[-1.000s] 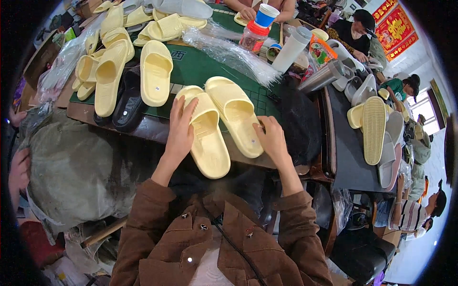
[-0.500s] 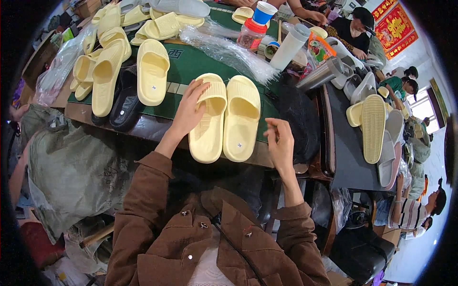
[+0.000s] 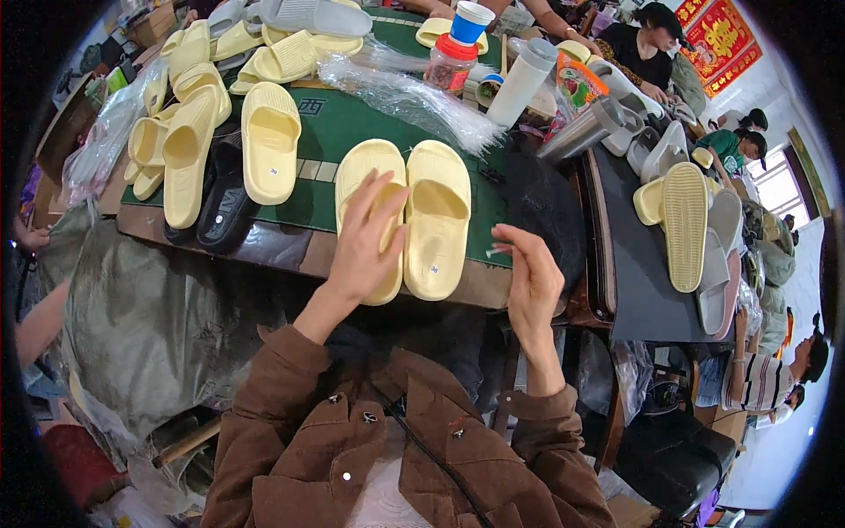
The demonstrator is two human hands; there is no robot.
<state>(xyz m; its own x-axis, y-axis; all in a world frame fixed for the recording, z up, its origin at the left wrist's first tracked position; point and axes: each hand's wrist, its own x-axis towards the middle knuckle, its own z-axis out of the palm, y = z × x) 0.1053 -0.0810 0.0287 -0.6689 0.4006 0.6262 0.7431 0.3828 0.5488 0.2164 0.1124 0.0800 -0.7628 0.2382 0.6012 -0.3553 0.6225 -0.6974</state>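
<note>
A pair of pale yellow slippers lies side by side at the table's near edge, toes pointing away. My left hand, fingers spread, is over the left slipper and hides much of its footbed. The right slipper has a small white sticker near its heel. Just right of it, my right hand is raised with thumb and forefinger close together. A small thin, pale plastic piece shows at those fingertips; its exact kind is too small to make out.
More yellow slippers and a black slipper lie at left. Clear plastic strands cross the green tabletop. A red-lidded jar, a white bottle and a steel tumbler stand behind. Other people work at right.
My left hand has shifted toward me and spread lower over the left slipper. My right hand has turned and come slightly nearer, a small pale piece now showing at its fingertips.
</note>
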